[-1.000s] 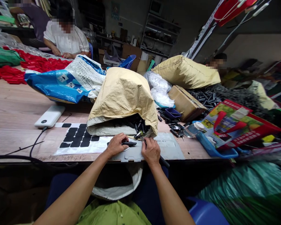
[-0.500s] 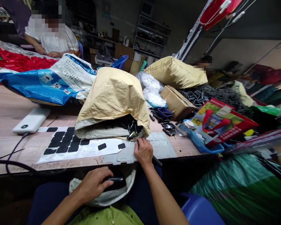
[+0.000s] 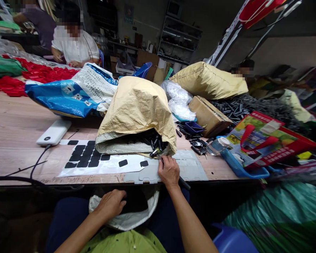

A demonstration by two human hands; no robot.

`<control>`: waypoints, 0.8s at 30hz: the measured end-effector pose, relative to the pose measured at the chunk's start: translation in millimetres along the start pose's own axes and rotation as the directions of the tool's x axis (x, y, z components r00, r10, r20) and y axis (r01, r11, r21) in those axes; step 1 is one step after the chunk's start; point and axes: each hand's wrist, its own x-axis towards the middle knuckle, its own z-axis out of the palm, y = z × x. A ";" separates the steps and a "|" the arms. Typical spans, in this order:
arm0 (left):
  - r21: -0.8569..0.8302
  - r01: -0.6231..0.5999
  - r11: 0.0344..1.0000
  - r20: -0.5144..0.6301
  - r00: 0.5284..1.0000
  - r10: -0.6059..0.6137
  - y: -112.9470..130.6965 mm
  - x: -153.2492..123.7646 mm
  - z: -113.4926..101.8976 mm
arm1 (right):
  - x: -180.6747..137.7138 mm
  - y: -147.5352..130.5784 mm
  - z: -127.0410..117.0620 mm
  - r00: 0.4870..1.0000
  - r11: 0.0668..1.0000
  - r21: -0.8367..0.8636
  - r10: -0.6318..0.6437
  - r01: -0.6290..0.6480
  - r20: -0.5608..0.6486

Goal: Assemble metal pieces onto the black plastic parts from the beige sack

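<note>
Tool (image 3: 184,183) in right hand (image 3: 169,170) | left hand (image 3: 112,203) at white sack (image 3: 131,224)

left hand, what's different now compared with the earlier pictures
The left hand has come down off the table, toward the person, over the open white sack. The black piece it held no longer shows there, so it seems to have been let go. The right hand still grips the dark-handled tool; the yellow sack stayed put.
</note>
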 end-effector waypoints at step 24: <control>-0.340 0.348 0.874 -0.507 0.715 -0.482 36.1 138.1 -156.1 | -0.4 1.4 1.3 1.000 1.000 0.014 0.008 -0.008 -0.011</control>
